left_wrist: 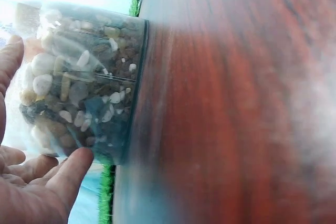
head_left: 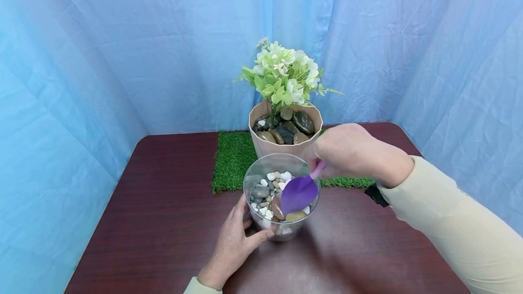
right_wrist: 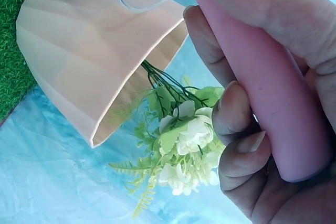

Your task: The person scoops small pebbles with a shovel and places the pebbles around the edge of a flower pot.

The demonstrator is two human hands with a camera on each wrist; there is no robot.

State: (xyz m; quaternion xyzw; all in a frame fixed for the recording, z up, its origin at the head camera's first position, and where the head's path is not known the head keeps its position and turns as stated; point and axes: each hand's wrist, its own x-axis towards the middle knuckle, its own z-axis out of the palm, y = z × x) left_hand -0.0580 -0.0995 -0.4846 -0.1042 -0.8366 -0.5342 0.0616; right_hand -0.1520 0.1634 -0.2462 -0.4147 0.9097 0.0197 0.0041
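Note:
A clear container (head_left: pixel 250 185) filled with pebbles and stones stands on the table. My left hand (head_left: pixel 234 239) holds it, thumb in front and fingers along its left side. In the left wrist view, layers of small pebbles (left_wrist: pixel 79 93) show through the wall. My right hand (head_left: pixel 347 151) grips the pink handle (right_wrist: pixel 268 93) of a small garden trowel with a purple blade (head_left: pixel 299 194). The blade points down inside the container's mouth, over the stones. Whether its tip touches them I cannot tell.
Behind the container, a beige pot (head_left: pixel 265 146) with large dark stones and white artificial flowers (head_left: pixel 286 74) stands on a green turf mat (head_left: pixel 234 162). The brown table (head_left: pixel 163 212) extends to both sides. Blue curtains (head_left: pixel 184 49) surround it.

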